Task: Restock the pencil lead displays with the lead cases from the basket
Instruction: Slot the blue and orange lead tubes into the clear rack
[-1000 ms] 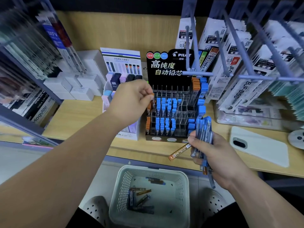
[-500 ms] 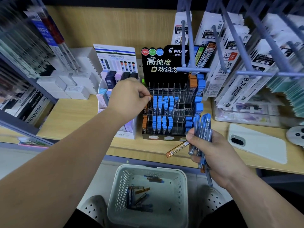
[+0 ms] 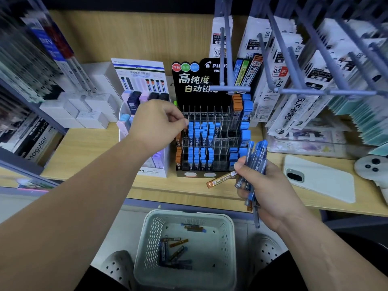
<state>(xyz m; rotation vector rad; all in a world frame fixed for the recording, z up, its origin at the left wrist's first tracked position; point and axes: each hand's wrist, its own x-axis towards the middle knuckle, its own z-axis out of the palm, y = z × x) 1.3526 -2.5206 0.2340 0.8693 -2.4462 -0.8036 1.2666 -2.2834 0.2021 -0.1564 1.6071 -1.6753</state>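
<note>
- The left hand hovered at the left edge of the lead display. Its fingertips were curled together above the column of orange cases. Whether they pinched a case or only pressed on one could not be told.
- The right hand gripped a fanned bundle of blue-capped cases. One loose orange case jutted leftward from under the thumb, just in front of the display's base.
- The step looked like seating an orange case in that left column. It would go best with the case upright, lined up with the clear slot walls and pushed straight down until level with its neighbours.
- A sideways nudge risked tipping the blue cases in the next column.
- Clear slots toward the display's middle and right stood unfilled, so each case's colour and grade needed matching to a slot label.
- Below the worktop, the basket held a few leftover cases.
</note>
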